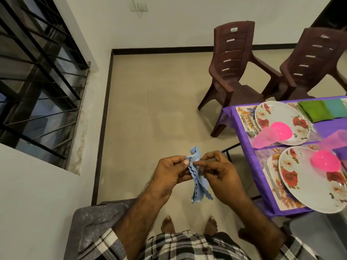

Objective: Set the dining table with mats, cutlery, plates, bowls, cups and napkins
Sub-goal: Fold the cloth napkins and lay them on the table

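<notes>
A light blue napkin (195, 177), gathered into pleats, hangs in front of me over the floor. My left hand (170, 173) pinches its upper part, and my right hand (217, 171) pinches it from the other side. To the right stands the table with a purple cloth (247, 156). Two floral mats (244, 111) lie on it, each with a flowered plate (277, 117), a pink bowl (281, 130) and a pink cup (262, 137). The nearer plate (309, 186) carries another pink bowl (325, 161). Cutlery (250, 126) lies left of the far plate. Folded green and teal napkins (315, 111) lie behind.
Two brown plastic chairs (236, 68) stand at the table's far side. A barred window (37, 76) fills the left wall. A grey stool or surface (93, 222) sits at my lower left. Beige floor (150, 109) lies open between me and the wall.
</notes>
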Tool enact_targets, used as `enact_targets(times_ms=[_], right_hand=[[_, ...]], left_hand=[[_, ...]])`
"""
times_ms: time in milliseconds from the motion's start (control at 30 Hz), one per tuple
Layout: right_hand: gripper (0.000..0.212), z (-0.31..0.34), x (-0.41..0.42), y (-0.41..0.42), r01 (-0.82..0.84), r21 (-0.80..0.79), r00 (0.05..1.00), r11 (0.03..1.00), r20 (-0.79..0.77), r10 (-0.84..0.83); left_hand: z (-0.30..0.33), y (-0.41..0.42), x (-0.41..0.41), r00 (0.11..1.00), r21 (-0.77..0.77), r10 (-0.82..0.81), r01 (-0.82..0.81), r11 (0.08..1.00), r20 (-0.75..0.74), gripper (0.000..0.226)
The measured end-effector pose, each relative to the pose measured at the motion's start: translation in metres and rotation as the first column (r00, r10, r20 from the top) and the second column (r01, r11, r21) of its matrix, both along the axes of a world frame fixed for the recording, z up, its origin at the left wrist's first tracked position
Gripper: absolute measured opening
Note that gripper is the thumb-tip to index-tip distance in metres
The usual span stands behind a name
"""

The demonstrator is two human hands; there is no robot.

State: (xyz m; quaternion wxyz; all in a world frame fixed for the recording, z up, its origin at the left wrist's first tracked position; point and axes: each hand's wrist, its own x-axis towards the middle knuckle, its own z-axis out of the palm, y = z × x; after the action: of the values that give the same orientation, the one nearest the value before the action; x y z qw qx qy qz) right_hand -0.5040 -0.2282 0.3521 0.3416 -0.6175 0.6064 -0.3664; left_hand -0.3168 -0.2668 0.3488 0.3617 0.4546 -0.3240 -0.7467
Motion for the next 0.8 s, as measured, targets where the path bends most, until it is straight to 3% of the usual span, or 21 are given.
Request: enact_targets(times_ms=[167, 333, 500, 567, 700, 800], right_hand=[[0.023, 0.006, 0.005, 0.005, 0.126, 0.009, 0.991, 0.992, 0.040, -0.126], [0.042, 0.013, 0.008, 0.005, 0.134, 0.085, 0.989, 0.987, 0.044, -0.138], [0.040, 0.011, 0.009, 0.004, 0.116, 0.094, 0.993, 0.989, -0.001, -0.117], [0.035, 0.010, 0.008, 0.004, 0.087, 0.095, 0.996, 0.992, 0.012, -0.089], [0.039, 0.003, -0.005, 0.002, 0.145, 0.127, 0.983, 0.981, 0.095, -0.158], [0.044, 0.000, -0.014, -0.003, 0.088, 0.342, 0.934, 0.935, 0.299, -0.197]], left_hand=[[0.001, 0.004, 0.003, 0.996, -0.025, -0.084, 0.085, 0.996, 0.018, 0.025], [0.009, 0.003, 0.010, 0.989, -0.066, -0.133, 0.136, 0.988, 0.061, 0.023], [0.008, 0.003, 0.013, 0.985, -0.144, -0.130, 0.146, 0.979, 0.112, 0.030], [0.002, 0.003, 0.012, 0.988, -0.158, -0.072, 0.093, 0.983, 0.134, 0.022], [-0.004, 0.001, 0.017, 0.985, -0.207, -0.049, 0.084, 0.975, 0.165, 0.008], [0.000, -0.002, 0.032, 0.979, -0.266, -0.160, 0.189, 0.945, 0.127, 0.010]])
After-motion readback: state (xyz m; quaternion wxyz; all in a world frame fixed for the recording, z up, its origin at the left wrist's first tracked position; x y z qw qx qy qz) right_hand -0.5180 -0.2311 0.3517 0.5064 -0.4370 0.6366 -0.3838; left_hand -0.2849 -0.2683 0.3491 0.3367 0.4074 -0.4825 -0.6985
